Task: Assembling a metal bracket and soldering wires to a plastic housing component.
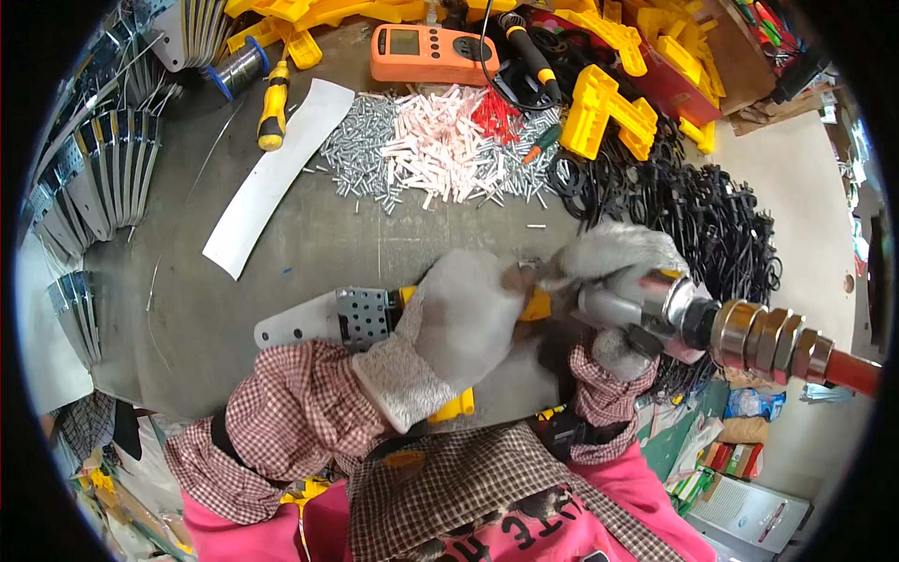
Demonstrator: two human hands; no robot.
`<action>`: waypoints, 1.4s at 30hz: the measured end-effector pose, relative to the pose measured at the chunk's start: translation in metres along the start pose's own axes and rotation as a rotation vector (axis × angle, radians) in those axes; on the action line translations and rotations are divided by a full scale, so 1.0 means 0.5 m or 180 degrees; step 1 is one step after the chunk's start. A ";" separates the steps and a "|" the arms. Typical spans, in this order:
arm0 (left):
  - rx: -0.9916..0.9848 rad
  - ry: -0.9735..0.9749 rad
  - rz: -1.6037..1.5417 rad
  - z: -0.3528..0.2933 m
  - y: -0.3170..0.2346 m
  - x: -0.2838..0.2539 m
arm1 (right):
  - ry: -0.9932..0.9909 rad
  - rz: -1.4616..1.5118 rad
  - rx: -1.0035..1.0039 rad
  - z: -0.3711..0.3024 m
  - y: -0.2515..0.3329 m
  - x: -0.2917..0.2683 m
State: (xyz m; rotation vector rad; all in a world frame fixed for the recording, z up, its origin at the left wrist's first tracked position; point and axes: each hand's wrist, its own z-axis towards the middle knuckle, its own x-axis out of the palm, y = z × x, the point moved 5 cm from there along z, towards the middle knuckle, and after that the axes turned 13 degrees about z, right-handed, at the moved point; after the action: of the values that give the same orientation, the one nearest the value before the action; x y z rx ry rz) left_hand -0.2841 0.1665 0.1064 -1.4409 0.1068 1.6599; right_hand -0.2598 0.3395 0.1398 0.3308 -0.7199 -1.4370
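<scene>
My left hand, in a grey-white work glove, is closed around a yellow plastic handle. From its left side sticks a flat metal blade with a perforated metal plate. My right hand, also gloved, is wrapped round an air screwdriver; metal couplings join it to a red hose. The tool's front end meets the handle near my left fingertips, where blur and fingers hide the exact contact. Another yellow piece shows beneath my left wrist.
Screws and pale pink sleeves lie heaped behind my hands. Beyond are an orange multimeter, a yellow screwdriver and a solder spool. Black cables pile up at right; metal blades stand at left.
</scene>
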 end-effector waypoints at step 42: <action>0.0076 0.0602 0.0515 -0.001 -0.006 -0.040 | 0.3121 0.2287 0.1454 0.073 0.140 0.283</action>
State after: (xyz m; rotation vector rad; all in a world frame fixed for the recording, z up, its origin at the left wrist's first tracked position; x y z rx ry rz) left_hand -0.2836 0.1567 0.1240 -1.6039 0.3563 1.6408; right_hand -0.2319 0.2197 0.2453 0.9353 -0.2715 -0.3062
